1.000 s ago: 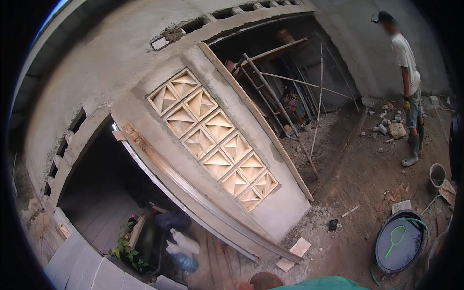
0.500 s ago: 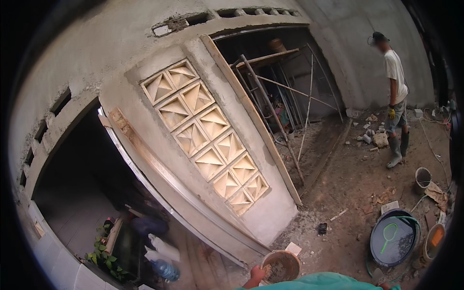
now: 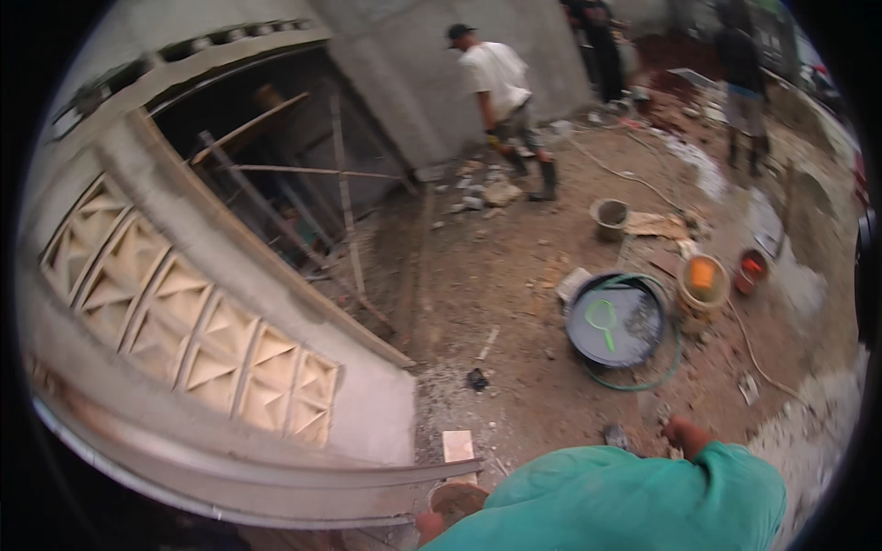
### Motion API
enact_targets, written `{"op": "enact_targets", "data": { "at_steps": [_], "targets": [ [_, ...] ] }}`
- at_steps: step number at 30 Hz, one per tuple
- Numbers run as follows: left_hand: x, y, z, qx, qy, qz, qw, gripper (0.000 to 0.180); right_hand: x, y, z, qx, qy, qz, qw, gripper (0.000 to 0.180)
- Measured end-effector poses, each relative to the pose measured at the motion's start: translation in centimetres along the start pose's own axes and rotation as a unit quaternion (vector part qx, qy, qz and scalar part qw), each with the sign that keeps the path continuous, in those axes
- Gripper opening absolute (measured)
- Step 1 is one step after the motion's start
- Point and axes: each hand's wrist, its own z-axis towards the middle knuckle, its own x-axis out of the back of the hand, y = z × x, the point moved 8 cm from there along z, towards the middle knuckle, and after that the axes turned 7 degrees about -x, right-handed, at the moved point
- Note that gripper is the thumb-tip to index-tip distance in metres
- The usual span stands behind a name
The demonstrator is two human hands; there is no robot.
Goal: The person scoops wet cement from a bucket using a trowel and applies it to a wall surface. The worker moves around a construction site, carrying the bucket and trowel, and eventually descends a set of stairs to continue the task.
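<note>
At the lower edge my left hand [image 3: 429, 525] grips the rim of a round mortar bucket [image 3: 459, 500], which my green sleeve and body partly cover. My right hand [image 3: 678, 432] reaches out over the dirt floor to the right; its fingers are small and blurred, so their state is unclear. Near it on the ground lies a small dark grey object [image 3: 616, 436]. Beyond stands a wide black tub [image 3: 571, 335] of water, with a green sieve-like scoop [image 3: 602, 317] in it. A pale square tile [image 3: 457, 447] lies by the bucket.
Right of the tub stand a bucket with something orange [image 3: 703, 280] and a red pail [image 3: 751, 266]. A green hose [image 3: 643, 386] curls round the tub. Scaffolding [image 3: 344, 197] fills the doorway. A person in a white shirt [image 3: 496, 78] stands by rubble; other people are farther back.
My view has swung to the right, bringing the right-hand yard and other people into sight. My right arm now shows, stretched outward. The left hand stays at the bucket. The white-shirted person leans forward more.
</note>
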Motion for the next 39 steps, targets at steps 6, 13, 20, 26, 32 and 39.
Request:
{"op": "enact_targets", "data": {
  "at_steps": [6, 13, 20, 26, 32, 39],
  "targets": [
    [-0.5, 2.8, 1.1, -0.01, 0.018, -0.058, 0.998, 0.029, -1.0, 5.7, -4.7, -0.106, -0.028, 0.033, 0.993, 0.034],
    [-2.6, 9.0, 2.3, -0.086, 0.029, -0.112, 0.99, 0.027, -4.5, 12.1, -4.6, -0.132, -0.031, 0.091, 0.987, 0.025],
    [-1.4, 19.9, 3.5, -0.208, 0.027, -0.171, 0.963, 0.027, -3.8, 13.4, -3.1, -0.134, -0.005, 0.138, 0.981, 0.025],
    [1.0, 32.5, 1.7, -0.284, 0.029, -0.215, 0.934, 0.026, 4.9, 8.0, -5.3, -0.01, 0.087, 0.149, 0.985, 0.046],
    [2.9, 44.8, -1.9, -0.373, 0.064, -0.209, 0.902, 0.021, 14.2, -3.8, -7.5, 0.174, 0.156, -0.006, 0.972, 0.049],
    [1.8, 56.6, -8.7, -0.417, 0.028, -0.267, 0.868, 0.015, 16.8, -18.3, -14.5, 0.389, 0.154, -0.207, 0.884, 0.037]
  ]
}}
